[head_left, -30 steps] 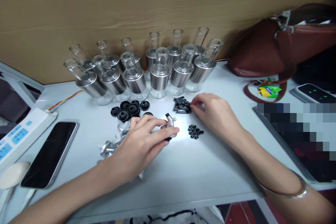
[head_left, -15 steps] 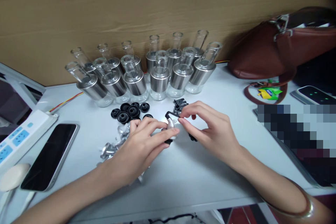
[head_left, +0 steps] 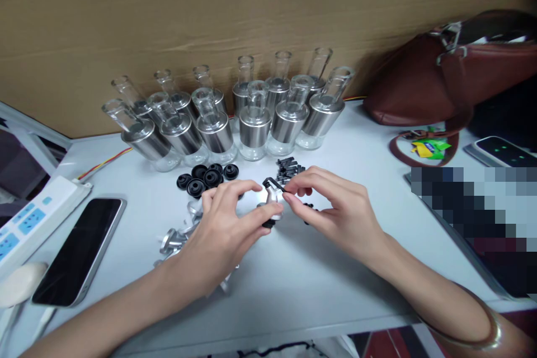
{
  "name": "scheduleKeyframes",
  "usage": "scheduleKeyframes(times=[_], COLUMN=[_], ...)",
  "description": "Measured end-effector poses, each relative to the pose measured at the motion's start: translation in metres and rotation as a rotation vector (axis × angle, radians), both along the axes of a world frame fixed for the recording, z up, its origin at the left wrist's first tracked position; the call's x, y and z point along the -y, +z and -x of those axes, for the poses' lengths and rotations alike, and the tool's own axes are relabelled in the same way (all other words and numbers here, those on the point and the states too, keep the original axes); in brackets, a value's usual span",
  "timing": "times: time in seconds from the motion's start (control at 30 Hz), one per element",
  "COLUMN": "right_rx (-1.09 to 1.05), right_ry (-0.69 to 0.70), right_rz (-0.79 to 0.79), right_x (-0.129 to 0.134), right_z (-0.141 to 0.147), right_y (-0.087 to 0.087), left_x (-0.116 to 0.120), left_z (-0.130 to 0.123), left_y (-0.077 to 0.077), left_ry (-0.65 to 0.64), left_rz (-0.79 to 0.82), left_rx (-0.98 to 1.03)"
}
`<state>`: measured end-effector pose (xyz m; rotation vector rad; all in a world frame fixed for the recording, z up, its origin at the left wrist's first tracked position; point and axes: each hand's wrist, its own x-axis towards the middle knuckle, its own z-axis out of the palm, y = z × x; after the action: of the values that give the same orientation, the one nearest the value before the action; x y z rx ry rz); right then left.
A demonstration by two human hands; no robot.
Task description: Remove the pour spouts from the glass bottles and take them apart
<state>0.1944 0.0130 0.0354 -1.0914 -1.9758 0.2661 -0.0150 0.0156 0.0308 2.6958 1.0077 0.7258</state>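
A small silver spout piece (head_left: 272, 197) with a black base is held between the thumb and lower fingers of my left hand (head_left: 229, 221), whose index finger is lifted off it. My right hand (head_left: 331, 207) pinches the end of a thin black lever (head_left: 276, 183), and the lever's other end meets the top of the silver piece. Several round black caps (head_left: 213, 178) lie left of the hands. Loose silver parts (head_left: 170, 241) are partly hidden under my left forearm. Small black pieces (head_left: 287, 169) form a pile behind my right hand.
Two rows of glass bottles with steel collars (head_left: 255, 128) stand at the back. A phone (head_left: 79, 251) and a power strip (head_left: 37, 218) are at the left. On the right are a brown bag (head_left: 419, 78), a green-yellow packet (head_left: 430, 149) and a partly pixelated dark device (head_left: 465, 235).
My left index finger has lifted away from the silver piece, which now shows more. My right hand has shifted slightly, still pinching the black lever.
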Motion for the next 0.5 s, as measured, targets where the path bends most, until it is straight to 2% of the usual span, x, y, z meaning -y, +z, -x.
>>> scheduleKeyframes(times=[0.33,0.5], right_rx=[0.050,0.027], right_ry=[0.031,0.084], right_rz=[-0.094,-0.102], right_x=[-0.0008,-0.0023], right_z=[0.0017,-0.0006], right_y=[-0.0053,-0.0060], left_x=[-0.0011,-0.0016], left_z=[0.0002,0.0004], left_y=[0.0022,0.0045], left_ry=[-0.095,-0.095], left_rz=[-0.050,-0.091], left_rx=[-0.059,-0.062])
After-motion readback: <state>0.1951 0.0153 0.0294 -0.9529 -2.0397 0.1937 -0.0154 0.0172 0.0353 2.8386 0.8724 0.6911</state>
